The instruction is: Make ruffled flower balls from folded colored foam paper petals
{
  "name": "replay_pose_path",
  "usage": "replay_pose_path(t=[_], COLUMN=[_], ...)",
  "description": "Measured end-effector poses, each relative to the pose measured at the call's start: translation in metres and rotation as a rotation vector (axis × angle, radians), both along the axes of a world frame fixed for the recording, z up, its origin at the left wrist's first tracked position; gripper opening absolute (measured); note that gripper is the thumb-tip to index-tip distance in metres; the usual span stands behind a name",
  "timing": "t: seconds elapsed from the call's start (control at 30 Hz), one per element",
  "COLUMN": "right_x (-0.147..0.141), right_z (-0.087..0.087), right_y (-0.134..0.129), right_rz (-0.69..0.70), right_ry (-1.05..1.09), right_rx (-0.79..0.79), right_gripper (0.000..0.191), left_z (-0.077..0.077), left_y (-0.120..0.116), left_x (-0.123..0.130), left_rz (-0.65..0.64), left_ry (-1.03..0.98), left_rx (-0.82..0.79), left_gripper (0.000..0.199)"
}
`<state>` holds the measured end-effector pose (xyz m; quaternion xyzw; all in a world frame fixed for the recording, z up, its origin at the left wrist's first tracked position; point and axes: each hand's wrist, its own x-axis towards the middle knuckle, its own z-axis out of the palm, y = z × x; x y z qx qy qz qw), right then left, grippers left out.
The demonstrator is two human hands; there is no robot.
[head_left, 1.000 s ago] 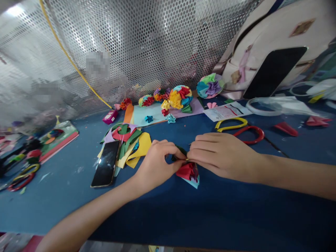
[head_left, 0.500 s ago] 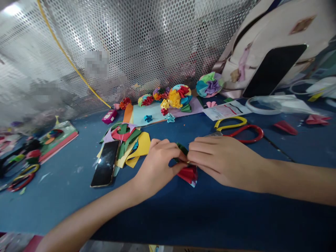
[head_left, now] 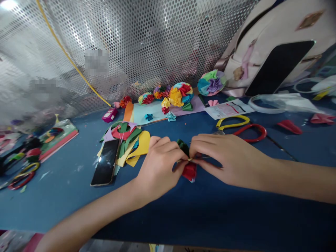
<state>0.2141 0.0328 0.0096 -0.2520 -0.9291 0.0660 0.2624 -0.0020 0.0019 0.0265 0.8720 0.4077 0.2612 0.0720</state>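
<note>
Left hand [head_left: 160,164] and right hand [head_left: 231,157], angled inward, pinch what looks like folded red paper [head_left: 189,172].

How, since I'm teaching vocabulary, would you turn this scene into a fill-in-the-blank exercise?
Between the left hand and right hand, red paper shows below and ____ paper above.
The scissors beyond the right hand have yellow and ____ handles.
A phone leans against the pale ____.
Missing words: green; red; backpack.

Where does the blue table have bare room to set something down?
Between the right hand and the table's front edge; also, nearly bare, between the leftmost phone and scissors. Crowded: along the perforated wall, with paper flowers.
</note>
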Motion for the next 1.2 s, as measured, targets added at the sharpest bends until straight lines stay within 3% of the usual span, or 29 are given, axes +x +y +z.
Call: replay_pose_path(t=[0.07, 0.23, 0.33, 0.43, 0.6, 0.7, 0.8, 1.0, 1.07, 1.2], right_x=[-0.001, 0.002, 0.003, 0.003, 0.001, -0.001, -0.002, 0.001, 0.004, 0.014], right_z=[-0.002, -0.003, 0.000, 0.000, -0.002, -0.004, -0.006, -0.008, -0.004, 0.013], right_y=[-0.002, 0.000, 0.003, 0.004, 0.001, -0.001, -0.001, 0.004, 0.005, 0.008], right_rz=[0.000, 0.116, 0.183, 0.110, -0.024, -0.026, 0.003, 0.099, 0.097, 0.062], right_ry=[-0.016, -0.074, -0.087, -0.134, -0.032, 0.061, 0.071, -0.054, -0.086, -0.145], right_rx=[0.091, 0.595, 0.746, 0.645, 0.076, -0.121, -0.011, 0.518, 0.560, 0.458], right_gripper=[0.013, 0.026, 0.027, 0.027, 0.012, 0.014, 0.017, 0.030, 0.028, 0.026], left_z=[0.001, 0.005, 0.004, 0.000, -0.005, -0.005, -0.003, -0.002, -0.003, -0.004], left_y=[-0.001, 0.002, 0.005, 0.008, 0.005, 0.002, 0.002, 0.007, 0.007, 0.011], left_x=[0.001, -0.001, -0.002, -0.003, -0.002, -0.001, -0.001, -0.004, -0.004, -0.008], left_rz=[0.003, 0.014, 0.003, 0.007, -0.001, -0.009, -0.007, -0.020, -0.031, -0.043], left_ry=[0.026, 0.002, -0.047, -0.071, -0.016, 0.031, 0.034, -0.011, -0.029, -0.018], left_rx=[0.009, -0.149, -0.207, -0.202, -0.020, 0.073, 0.039, -0.105, -0.110, -0.055], left_gripper=[0.013, 0.019, 0.021, 0.021, 0.012, 0.014, 0.013, 0.018, 0.018, 0.012])
